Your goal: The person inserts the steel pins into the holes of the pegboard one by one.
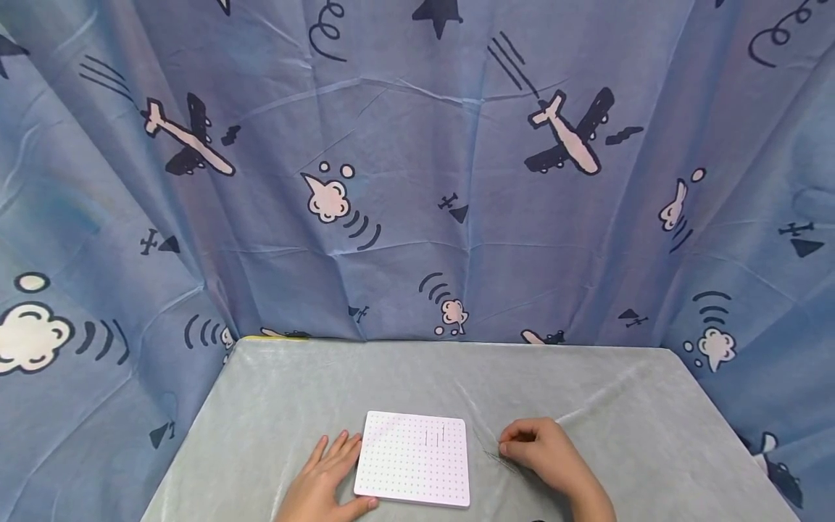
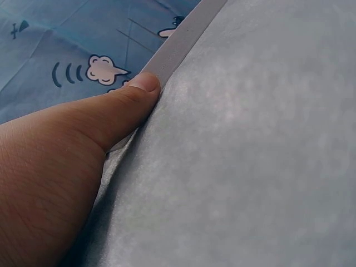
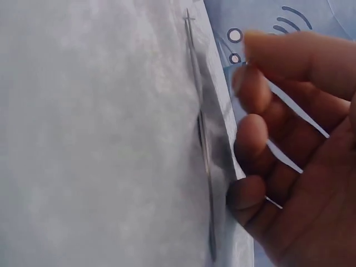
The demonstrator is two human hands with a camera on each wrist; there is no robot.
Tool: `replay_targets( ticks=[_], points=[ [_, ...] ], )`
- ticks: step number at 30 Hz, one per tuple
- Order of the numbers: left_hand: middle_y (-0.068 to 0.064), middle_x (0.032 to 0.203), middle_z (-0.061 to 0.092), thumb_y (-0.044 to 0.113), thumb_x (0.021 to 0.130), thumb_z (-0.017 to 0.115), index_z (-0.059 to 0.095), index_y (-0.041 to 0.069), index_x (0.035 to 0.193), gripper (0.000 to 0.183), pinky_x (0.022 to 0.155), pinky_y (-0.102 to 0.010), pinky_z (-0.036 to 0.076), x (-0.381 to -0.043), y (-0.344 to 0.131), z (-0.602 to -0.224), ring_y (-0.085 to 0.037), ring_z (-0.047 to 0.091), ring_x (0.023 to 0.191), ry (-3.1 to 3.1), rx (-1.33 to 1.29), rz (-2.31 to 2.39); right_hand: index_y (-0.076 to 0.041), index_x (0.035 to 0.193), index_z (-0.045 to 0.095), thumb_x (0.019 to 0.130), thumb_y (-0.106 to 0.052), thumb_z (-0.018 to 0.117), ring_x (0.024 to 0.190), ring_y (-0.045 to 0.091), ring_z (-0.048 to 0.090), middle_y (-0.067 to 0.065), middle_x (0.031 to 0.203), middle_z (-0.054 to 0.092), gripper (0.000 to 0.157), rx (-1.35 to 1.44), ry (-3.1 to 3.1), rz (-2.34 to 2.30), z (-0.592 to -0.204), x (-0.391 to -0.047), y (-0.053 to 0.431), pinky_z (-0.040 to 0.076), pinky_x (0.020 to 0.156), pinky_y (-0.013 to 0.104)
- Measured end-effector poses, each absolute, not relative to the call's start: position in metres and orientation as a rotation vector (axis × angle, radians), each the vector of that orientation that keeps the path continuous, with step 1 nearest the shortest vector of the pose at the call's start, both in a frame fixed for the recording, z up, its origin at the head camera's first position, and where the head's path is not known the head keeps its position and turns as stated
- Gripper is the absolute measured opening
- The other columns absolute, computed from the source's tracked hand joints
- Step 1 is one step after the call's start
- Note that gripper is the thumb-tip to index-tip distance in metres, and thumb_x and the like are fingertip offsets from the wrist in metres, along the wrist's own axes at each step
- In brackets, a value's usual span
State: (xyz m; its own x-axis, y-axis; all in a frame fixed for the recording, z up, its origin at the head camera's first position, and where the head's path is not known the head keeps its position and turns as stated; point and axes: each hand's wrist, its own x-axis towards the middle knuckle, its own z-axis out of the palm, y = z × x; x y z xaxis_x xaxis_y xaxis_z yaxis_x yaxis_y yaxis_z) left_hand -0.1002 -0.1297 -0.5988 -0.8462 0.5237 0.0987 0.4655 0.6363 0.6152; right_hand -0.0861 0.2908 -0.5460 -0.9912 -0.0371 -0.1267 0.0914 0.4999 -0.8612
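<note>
A white board with a grid of small holes lies on the grey cloth, and 3 thin dark pins stand in its upper right part. My left hand rests at the board's left side with fingers spread, its thumb along the near edge. In the left wrist view that thumb touches the board's edge. Right of the board, thumb and forefinger of my right hand come together just above thin metal needles on the cloth. Whether something fine sits between those fingertips is too small to tell.
Grey cloth covers the table. A blue curtain printed with planes and clouds hangs behind and along both sides. A yellow strip shows at the table's back left edge.
</note>
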Motion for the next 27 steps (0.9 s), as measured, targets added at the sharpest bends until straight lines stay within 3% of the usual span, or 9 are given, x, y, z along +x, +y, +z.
replay_targets(
  ticks=[7, 15, 21, 23, 27],
  points=[
    [-0.015, 0.16, 0.058, 0.076, 0.092, 0.072, 0.058, -0.001, 0.156, 0.101, 0.121, -0.006, -0.013, -0.1, -0.13, -0.598, -0.043, 0.047, 0.153, 2.767, 0.834, 0.997, -0.007, 0.091, 0.073, 0.094, -0.005, 0.081, 0.069, 0.014, 0.058, 0.003, 0.08, 0.065, 0.009, 0.158, 2.654, -1.635, -0.541, -0.09, 0.276, 0.05, 0.06, 0.023],
    [-0.014, 0.157, 0.061, 0.075, 0.091, 0.074, 0.06, 0.0, 0.154, 0.099, 0.124, -0.008, -0.013, -0.098, -0.13, -0.6, -0.042, 0.049, 0.151, 2.818, 0.863, 0.987, -0.001, 0.094, 0.071, 0.093, -0.002, 0.082, 0.07, 0.013, 0.059, 0.007, 0.083, 0.066, 0.012, -0.013, 2.536, -1.818, -0.536, -0.093, 0.251, 0.052, 0.058, 0.022],
    [-0.015, 0.158, 0.06, 0.076, 0.092, 0.072, 0.06, -0.001, 0.155, 0.101, 0.123, -0.008, -0.013, -0.099, -0.13, -0.6, -0.043, 0.048, 0.152, 2.797, 0.851, 0.988, -0.006, 0.092, 0.073, 0.091, -0.003, 0.086, 0.071, 0.013, 0.061, 0.003, 0.082, 0.069, 0.013, -0.129, 2.527, -1.798, -0.542, -0.095, 0.233, 0.055, 0.061, 0.022],
    [-0.015, 0.159, 0.059, 0.077, 0.092, 0.072, 0.059, -0.001, 0.155, 0.102, 0.128, -0.014, -0.008, -0.099, -0.13, -0.599, -0.042, 0.046, 0.153, 2.777, 0.835, 0.998, -0.008, 0.091, 0.073, 0.091, -0.004, 0.087, 0.072, 0.012, 0.062, 0.002, 0.083, 0.07, 0.014, -0.146, 2.529, -1.768, -0.544, -0.096, 0.228, 0.055, 0.063, 0.022],
    [-0.013, 0.162, 0.057, 0.078, 0.091, 0.072, 0.057, 0.0, 0.157, 0.103, 0.134, -0.046, 0.009, -0.099, -0.13, -0.598, -0.041, 0.044, 0.156, 2.747, 0.807, 0.995, -0.008, 0.09, 0.073, 0.089, -0.002, 0.087, 0.072, 0.012, 0.063, 0.001, 0.082, 0.071, 0.015, -0.16, 2.54, -1.737, -0.546, -0.095, 0.223, 0.055, 0.062, 0.022]
  ],
)
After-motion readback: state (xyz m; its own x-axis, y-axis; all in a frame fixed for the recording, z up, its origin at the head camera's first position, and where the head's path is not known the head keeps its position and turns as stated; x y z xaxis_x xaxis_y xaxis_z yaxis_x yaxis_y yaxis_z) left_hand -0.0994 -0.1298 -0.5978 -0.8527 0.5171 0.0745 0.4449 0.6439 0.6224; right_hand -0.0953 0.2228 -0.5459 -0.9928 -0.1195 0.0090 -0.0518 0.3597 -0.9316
